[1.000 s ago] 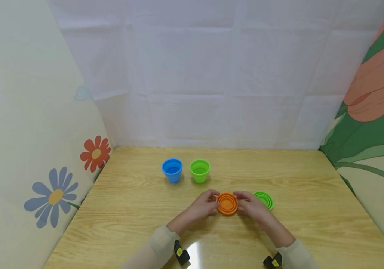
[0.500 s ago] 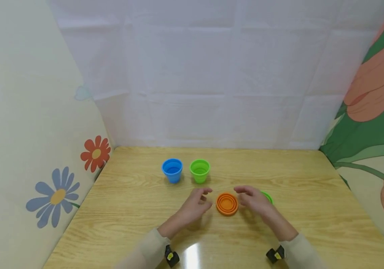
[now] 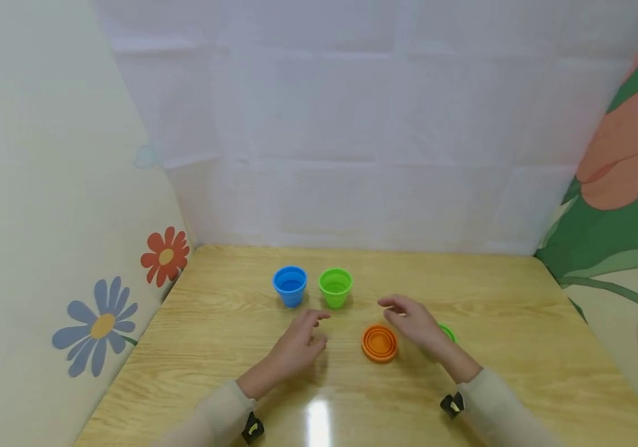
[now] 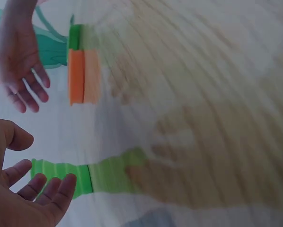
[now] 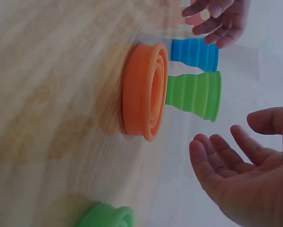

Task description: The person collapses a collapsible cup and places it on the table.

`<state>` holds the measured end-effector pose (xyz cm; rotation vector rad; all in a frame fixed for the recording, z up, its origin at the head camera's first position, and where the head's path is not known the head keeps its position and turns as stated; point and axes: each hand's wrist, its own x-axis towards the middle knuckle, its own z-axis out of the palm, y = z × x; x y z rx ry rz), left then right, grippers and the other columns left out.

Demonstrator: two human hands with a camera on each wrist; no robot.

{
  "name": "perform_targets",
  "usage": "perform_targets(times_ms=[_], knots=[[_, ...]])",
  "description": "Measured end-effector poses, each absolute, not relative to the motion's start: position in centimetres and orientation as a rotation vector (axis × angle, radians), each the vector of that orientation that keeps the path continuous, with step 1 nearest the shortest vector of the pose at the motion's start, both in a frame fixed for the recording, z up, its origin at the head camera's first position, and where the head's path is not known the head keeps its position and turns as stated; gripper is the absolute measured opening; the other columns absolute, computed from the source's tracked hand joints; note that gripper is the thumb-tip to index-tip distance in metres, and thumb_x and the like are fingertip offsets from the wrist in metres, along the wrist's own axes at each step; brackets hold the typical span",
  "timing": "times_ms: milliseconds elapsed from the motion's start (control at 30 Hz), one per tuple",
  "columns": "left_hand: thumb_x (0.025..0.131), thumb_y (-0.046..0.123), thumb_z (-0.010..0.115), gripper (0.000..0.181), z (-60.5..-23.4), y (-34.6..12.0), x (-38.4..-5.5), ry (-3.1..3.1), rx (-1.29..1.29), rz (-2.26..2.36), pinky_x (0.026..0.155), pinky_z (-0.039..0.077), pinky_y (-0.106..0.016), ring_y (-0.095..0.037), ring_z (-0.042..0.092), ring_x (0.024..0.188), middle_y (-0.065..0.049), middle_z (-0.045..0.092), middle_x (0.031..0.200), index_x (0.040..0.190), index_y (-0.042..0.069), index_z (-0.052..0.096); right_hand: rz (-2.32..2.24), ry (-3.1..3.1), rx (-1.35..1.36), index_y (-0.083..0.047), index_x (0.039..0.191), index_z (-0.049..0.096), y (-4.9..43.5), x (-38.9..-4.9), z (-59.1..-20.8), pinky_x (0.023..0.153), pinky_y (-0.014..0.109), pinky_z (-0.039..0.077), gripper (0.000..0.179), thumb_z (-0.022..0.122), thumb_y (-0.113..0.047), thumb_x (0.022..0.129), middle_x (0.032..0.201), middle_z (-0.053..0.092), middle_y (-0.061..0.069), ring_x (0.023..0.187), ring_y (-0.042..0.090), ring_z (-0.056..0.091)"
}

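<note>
A flattened orange cup (image 3: 379, 343) lies on the wooden table (image 3: 520, 323), its rings nested, mouth up. Neither hand touches it. The right hand (image 3: 415, 324) hovers just beside the orange cup, on its right and a little farther back, with the fingers loosely spread and gently curved and nothing in its grasp; the right wrist view shows the palm bare and the fingers apart. The left hand (image 3: 297, 345) hangs to the left of the orange cup, a clear gap between them, its fingers relaxed and slightly bent, holding nothing; the left wrist view shows its palm bare as well.

A flattened green cup (image 3: 447, 333) lies just to the right of the orange cup, mostly hidden behind the right hand in the head view. Behind the orange cup and to its left stands an upright green cup (image 3: 335, 287), and next to that, farther left again, an upright blue cup (image 3: 290, 285); the two stand near each other without touching.

A white sheet (image 3: 352, 136) hangs behind the table, well beyond the orange cup. A pale wall with painted flowers (image 3: 100, 323) runs along the left, and a cloth with large tulips (image 3: 620, 186) closes the right side.
</note>
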<state>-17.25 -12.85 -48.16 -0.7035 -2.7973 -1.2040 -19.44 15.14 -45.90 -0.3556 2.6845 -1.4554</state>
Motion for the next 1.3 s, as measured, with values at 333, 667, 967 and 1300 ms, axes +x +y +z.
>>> perform_targets(times_ms=[333, 667, 967, 1300], knots=[[0.088, 0.002, 0.070, 0.048, -47.6, -14.0, -18.6, -2.667, -0.896, -0.870, 0.104, 0.051, -0.048, -0.034, 0.053, 0.126, -0.018, 0.052, 0.131, 0.133, 0.000, 0.053, -1.402, 2.774, -0.761, 0.001, 0.131, 0.062, 14.1, -21.9, -45.1, 0.091, 0.043, 0.059, 0.031, 0.060, -0.005, 0.100, 0.130, 0.063, 0.019, 0.111, 0.033, 0.066], [0.087, 0.000, 0.072, 0.053, -47.3, -13.3, -20.9, -2.558, -0.860, -0.660, 0.106, 0.048, -0.050, -0.040, 0.052, 0.126, -0.024, 0.050, 0.136, 0.135, -0.006, 0.051, -1.217, 2.774, -0.965, 0.002, 0.141, 0.052, 13.1, -24.6, -46.0, 0.096, 0.050, 0.055, 0.041, 0.058, -0.008, 0.102, 0.142, 0.053, 0.022, 0.118, 0.038, 0.061], [0.090, 0.004, 0.068, 0.055, -47.1, -12.1, -21.7, -2.653, -0.771, -0.526, 0.104, 0.051, -0.049, -0.038, 0.055, 0.125, -0.023, 0.047, 0.143, 0.141, -0.004, 0.047, -1.069, 2.821, -1.083, 0.001, 0.144, 0.048, 12.0, -25.1, -46.6, 0.098, 0.050, 0.054, 0.046, 0.061, -0.008, 0.100, 0.148, 0.046, 0.024, 0.122, 0.037, 0.058], [0.093, 0.005, 0.065, 0.057, -46.9, -11.2, -22.8, -2.739, -0.771, -0.500, 0.106, 0.050, -0.050, -0.039, 0.049, 0.134, -0.024, 0.042, 0.151, 0.145, -0.003, 0.043, -0.940, 2.826, -1.092, -0.003, 0.148, 0.047, 11.3, -25.6, -46.7, 0.114, 0.054, 0.040, 0.052, 0.063, -0.009, 0.099, 0.156, 0.038, 0.023, 0.141, 0.038, 0.043]])
